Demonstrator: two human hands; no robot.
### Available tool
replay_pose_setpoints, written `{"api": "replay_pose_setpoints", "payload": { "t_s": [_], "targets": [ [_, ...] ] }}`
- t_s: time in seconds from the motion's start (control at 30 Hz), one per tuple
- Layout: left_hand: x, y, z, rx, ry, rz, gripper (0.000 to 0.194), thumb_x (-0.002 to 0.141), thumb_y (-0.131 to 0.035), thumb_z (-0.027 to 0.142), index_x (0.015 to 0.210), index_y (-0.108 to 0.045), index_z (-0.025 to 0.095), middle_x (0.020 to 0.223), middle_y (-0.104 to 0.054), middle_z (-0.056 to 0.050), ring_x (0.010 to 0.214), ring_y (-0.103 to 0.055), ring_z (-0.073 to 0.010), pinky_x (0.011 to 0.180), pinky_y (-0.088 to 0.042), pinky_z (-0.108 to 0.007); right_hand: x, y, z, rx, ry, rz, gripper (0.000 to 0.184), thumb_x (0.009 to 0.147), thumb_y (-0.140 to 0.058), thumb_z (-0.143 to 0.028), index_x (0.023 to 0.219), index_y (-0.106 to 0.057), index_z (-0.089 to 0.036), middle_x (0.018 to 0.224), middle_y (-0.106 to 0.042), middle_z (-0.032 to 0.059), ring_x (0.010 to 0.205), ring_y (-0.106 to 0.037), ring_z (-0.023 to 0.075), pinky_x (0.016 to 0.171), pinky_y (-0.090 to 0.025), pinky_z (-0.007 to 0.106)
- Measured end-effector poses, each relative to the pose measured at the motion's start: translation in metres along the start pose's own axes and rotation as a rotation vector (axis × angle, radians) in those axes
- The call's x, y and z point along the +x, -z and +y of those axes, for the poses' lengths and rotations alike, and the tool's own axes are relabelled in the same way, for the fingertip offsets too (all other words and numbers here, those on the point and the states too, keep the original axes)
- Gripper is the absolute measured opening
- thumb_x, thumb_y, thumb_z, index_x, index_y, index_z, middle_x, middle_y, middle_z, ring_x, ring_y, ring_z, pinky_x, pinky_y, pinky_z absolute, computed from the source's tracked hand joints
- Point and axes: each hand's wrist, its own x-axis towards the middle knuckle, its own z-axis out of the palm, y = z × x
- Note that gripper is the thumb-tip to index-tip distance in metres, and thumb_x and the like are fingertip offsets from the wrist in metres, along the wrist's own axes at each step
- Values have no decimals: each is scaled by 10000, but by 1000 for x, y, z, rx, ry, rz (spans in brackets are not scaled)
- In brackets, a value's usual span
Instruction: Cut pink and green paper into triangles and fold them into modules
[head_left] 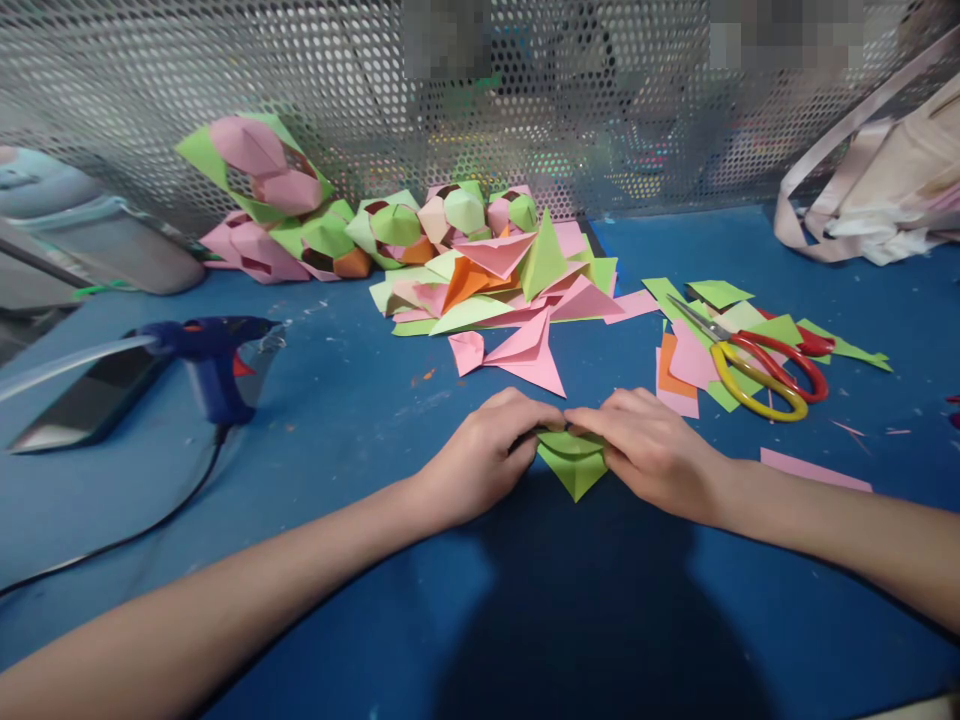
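Observation:
Between my two hands is a piece of folded green paper (574,468), its pointed end toward me. My left hand (499,450) grips its left side, thumb and fingers closed along the top edge. On the other side my right hand (649,450) holds the right edge, its index finger pressed along the fold. The fingertips nearly meet at the top of the paper and hide part of it. Just beyond my hands lie folded pink paper pieces (525,350) and a heap of pink, green and orange folded paper (480,285).
Red-and-yellow-handled scissors (757,375) lie on paper scraps (686,350) at the right. A blue glue gun (217,360) with its cord rests by a phone (82,400) at the left. Assembled paper shapes (322,235) line the perforated metal panel (337,90). A ribboned bag (900,180) sits back right.

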Motion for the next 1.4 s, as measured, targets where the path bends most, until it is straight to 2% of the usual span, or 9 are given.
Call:
{"api": "replay_pose_setpoints", "payload": {
  "t_s": [0.27, 0.43, 0.53, 0.63, 0.73, 0.9, 1.07, 1.13, 1.4],
  "targets": [
    [-4, 6, -5, 174, -104, -39, 219, 903, -434, 84, 984, -620, 165, 862, -687, -42, 813, -603, -153, 760, -469, -291, -1, 9, 2, -290, 162, 32, 331, 903, -391, -43, 1165, -591, -74, 741, -641, 66, 741, -518, 202, 719, -378, 337],
    [-11, 8, -9, 263, -138, -20, 195, 903, -459, 93, 1022, -601, 153, 836, -677, -43, 767, -586, -154, 722, -446, -288, -7, 21, -1, -468, 160, -3, 305, 889, -431, -48, 1119, -631, -66, 645, -589, 37, 679, -493, 196, 788, -378, 366],
    [-12, 8, -9, 264, -136, -9, 202, 896, -465, 97, 1038, -594, 160, 856, -675, -46, 791, -594, -160, 736, -460, -292, -8, 23, -1, -479, 149, -14, 283, 891, -451, -62, 1100, -641, -66, 636, -580, 37, 663, -496, 198, 773, -387, 379],
    [-11, 8, -5, 175, -87, 11, 260, 868, -493, 102, 1109, -566, 167, 1014, -662, -74, 946, -598, -179, 844, -475, -307, -7, 22, 2, -378, 117, 30, 284, 889, -463, -54, 1118, -630, -71, 686, -618, 49, 690, -532, 197, 758, -399, 377],
    [-9, 8, 0, 36, 37, -7, 381, 830, -572, 154, 1207, -519, 178, 1151, -614, -80, 1023, -581, -184, 883, -479, -298, -5, 20, 5, -245, 70, 79, 324, 889, -461, -41, 1189, -581, -66, 786, -658, 70, 742, -570, 199, 761, -416, 378],
    [-5, 5, 7, -131, 285, -18, 318, 822, -592, 172, 1136, -570, 220, 996, -652, -11, 849, -605, -149, 760, -482, -261, -2, 18, 0, 65, -82, 157, 310, 925, -469, -103, 1225, -540, -124, 892, -668, 56, 823, -608, 179, 809, -458, 352],
    [-5, 0, 9, -380, 402, -7, 222, 857, -550, 185, 1072, -595, 218, 959, -667, -8, 848, -628, -162, 755, -477, -279, 2, 20, -8, 534, -476, 143, 321, 897, -548, -211, 1217, -522, -224, 964, -638, 22, 840, -607, 148, 762, -515, 284],
    [-4, -1, 10, -467, 422, 25, 217, 858, -558, 203, 1073, -596, 202, 966, -661, -26, 887, -629, -182, 774, -479, -296, 4, 19, -9, 667, -565, 140, 360, 877, -583, -258, 1230, -512, -233, 1008, -618, 31, 858, -603, 151, 762, -524, 288],
    [1, -4, 17, -791, 468, 100, 224, 820, -643, 218, 1034, -606, 164, 955, -658, -40, 870, -616, -163, 756, -480, -260, 8, 13, -9, 785, -629, 157, 329, 871, -594, -291, 1194, -555, -239, 1070, -608, 44, 935, -604, 158, 770, -519, 277]
  ]
}}
